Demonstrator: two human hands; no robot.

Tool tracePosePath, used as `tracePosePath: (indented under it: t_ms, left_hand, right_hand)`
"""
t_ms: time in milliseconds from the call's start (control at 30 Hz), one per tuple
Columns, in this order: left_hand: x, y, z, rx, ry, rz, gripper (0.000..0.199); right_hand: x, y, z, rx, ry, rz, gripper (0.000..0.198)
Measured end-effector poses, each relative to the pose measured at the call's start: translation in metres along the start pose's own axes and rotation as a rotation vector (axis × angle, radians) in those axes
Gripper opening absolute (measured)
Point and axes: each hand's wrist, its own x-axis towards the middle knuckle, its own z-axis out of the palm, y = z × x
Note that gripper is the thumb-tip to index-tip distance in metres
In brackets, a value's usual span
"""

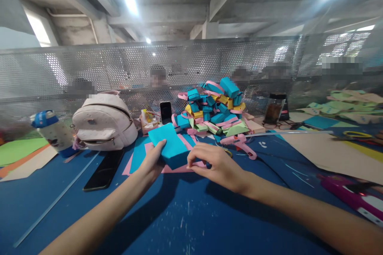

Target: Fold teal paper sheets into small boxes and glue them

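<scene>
A bright blue paper box (169,143) is held up over the table, tilted, in my left hand (155,155). The left thumb lies on its upper face and the other fingers are hidden beneath. My right hand (217,163) is at the box's right end, with thumb and forefinger pinched together by its edge. Whatever is in that pinch, if anything, is too small to make out. Under the box lie pink paper sheets (178,170) and a blue sheet (137,154). Just beyond my right hand rests a pink glue gun (239,143) with its cord trailing right.
Behind the box rises a pile of blue, yellow, pink and green paper pieces (212,107). Left stand a white backpack (104,121), a bottle (54,133) and a black phone (104,170). Right are a jar (273,109), beige sheets (320,149), scissors (357,134) and a purple device (347,193).
</scene>
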Motion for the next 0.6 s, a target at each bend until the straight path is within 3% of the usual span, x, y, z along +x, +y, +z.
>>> tracePosePath:
  t_ms: [133,600]
  left_hand:
    - [0.0013,-0.0012,-0.0010,0.000,-0.003,0.006,0.029]
    - [-0.0031,0.0018,0.0000,0.041,-0.030,-0.009,0.036]
  right_hand:
    - [0.0008,0.0006,0.0002,0.022,0.010,-0.007,0.009]
    - [0.0041,-0.0044,-0.0005,0.173,0.003,0.188,0.015]
